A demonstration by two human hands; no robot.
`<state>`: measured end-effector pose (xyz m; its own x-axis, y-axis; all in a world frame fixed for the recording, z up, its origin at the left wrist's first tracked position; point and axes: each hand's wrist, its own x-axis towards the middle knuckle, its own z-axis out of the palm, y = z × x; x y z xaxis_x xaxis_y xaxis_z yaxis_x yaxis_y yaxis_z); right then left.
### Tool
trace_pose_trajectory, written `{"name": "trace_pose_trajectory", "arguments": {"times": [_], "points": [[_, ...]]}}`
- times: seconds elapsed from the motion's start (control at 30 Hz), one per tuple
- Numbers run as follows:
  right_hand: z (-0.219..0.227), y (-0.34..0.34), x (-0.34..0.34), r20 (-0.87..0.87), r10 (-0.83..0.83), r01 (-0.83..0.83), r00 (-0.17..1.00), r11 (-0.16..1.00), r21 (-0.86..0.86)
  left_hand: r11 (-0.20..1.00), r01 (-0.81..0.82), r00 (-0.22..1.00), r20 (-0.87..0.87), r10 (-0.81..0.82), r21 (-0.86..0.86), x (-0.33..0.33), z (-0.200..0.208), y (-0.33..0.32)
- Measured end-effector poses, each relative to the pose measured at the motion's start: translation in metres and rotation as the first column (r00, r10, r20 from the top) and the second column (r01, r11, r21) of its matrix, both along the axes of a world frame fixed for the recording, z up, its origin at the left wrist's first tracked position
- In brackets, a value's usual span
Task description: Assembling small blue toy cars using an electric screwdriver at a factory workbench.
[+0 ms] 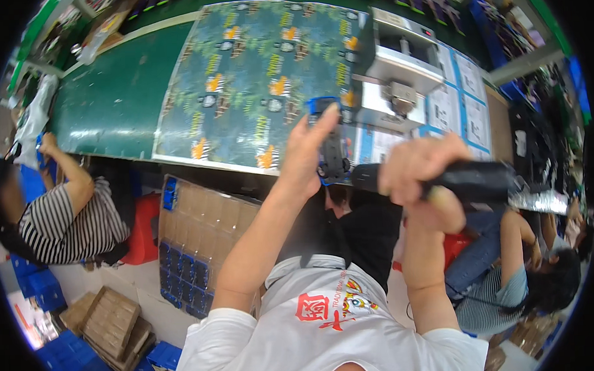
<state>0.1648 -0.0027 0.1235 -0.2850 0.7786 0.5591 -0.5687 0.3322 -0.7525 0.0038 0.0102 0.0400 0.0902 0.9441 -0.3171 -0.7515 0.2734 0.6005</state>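
My left hand (301,151) is closed around a small blue-and-black toy vehicle (333,150), its dark underside toward my right hand. The thumb presses on its upper end, above the table's near edge. In my right hand (422,171), blurred by motion, is a black electric screwdriver (480,181), its fingers wrapped round the body. The tool lies nearly level, and its narrow black front end (365,177) points left at the lower part of the toy. Whether the tip touches the toy I cannot tell.
A metal bench machine (404,57) stands beyond my hands on a table covered by a printed animal sheet (241,89). A cardboard tray (206,221) with several blue-black pieces sits left of my lap. A striped-shirt person (76,219) works at left; another (491,303) sits at right.
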Motion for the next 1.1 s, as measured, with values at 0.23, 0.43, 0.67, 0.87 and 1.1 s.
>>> {"name": "trace_pose_trajectory", "arguments": {"times": [0.23,0.43,0.67,0.87,1.1], "points": [[-0.011,0.005,0.095,0.07,-0.328,0.323,0.942,0.943,0.075,0.547,0.731,-0.195,-0.643,0.74,0.408,-0.094,-0.006,0.046],[-0.056,0.012,0.156,0.167,-0.526,0.536,0.834,0.844,-0.024,0.705,0.705,-0.606,-0.445,0.659,0.083,-0.24,0.002,0.03],[-0.065,0.029,0.183,0.281,-0.591,0.637,0.756,0.764,-0.106,0.82,-0.037,-0.73,-0.576,0.369,0.571,-0.371,-0.066,-0.15],[-0.055,0.044,0.178,0.235,-0.596,0.639,0.768,0.738,-0.215,0.784,-0.62,-0.404,-0.858,-0.317,0.002,-0.349,-0.21,-0.436],[-0.063,0.052,0.207,0.449,-0.641,0.531,0.623,0.768,0.359,0.814,-0.552,-0.301,-0.867,-0.396,-0.181,-0.246,-0.271,-0.495]]}}
